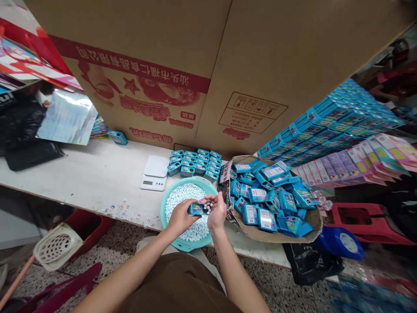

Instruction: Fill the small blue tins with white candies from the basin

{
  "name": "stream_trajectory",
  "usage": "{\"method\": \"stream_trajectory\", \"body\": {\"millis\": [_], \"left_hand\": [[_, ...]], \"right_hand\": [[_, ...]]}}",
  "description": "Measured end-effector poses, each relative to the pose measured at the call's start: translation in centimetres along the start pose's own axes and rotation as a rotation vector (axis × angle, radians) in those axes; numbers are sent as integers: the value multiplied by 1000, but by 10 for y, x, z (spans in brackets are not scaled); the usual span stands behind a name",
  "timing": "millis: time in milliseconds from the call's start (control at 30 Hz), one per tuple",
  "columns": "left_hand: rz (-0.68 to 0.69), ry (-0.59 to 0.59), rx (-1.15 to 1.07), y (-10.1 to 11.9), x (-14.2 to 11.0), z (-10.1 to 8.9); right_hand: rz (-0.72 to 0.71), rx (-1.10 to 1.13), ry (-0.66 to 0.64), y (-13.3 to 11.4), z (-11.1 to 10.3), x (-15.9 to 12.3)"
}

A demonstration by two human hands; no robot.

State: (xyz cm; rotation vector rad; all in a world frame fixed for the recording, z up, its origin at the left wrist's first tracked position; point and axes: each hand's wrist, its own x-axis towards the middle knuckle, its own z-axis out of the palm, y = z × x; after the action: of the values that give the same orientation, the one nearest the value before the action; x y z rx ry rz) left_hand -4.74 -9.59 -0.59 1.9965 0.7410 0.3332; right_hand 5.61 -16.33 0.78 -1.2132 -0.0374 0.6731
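Observation:
My left hand [182, 216] grips a small blue tin [197, 209] above a teal round basin [212, 188]. The basin is heaped with white oval mints [186, 202]. My right hand [215, 213] is next to the tin's end, its fingers pinching a few mints right at that end. Several small blue tins [192, 163] stand in rows behind the basin, next to a white digital scale [155, 172]. A shallow cardboard tray [312, 219] of loose blue packs lies to the right.
Both hands work over a white table [97, 174] backed by a large printed carton [146, 74]. Stacked blue boxes [335, 117] and pink-and-purple packs [355, 163] stand to the right. Below are a black bag [309, 263], blue tape roll [340, 243], and red stool [365, 221].

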Motion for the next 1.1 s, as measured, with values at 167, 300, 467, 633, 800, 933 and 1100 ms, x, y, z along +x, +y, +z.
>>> {"method": "stream_trajectory", "body": {"millis": [167,300,467,633,800,933,1100], "left_hand": [[-59,27,-31,0,-3,3],[37,98,3,3,-8,3],[107,135,86,1,-10,3],[40,61,105,-5,-13,6],[24,121,66,6,-25,4],[-36,95,53,6,-27,4],[-92,61,38,-6,-24,9]], "right_hand": [[16,7,-45,-5,1,0],[-49,8,-52,-5,2,-2],[-51,1,6,4,4,1],[36,-17,136,14,6,1],[-120,-112,-11,6,2,-15],[-113,-196,-158,10,-3,-18],[-92,-232,-137,25,-5,-10]]}}
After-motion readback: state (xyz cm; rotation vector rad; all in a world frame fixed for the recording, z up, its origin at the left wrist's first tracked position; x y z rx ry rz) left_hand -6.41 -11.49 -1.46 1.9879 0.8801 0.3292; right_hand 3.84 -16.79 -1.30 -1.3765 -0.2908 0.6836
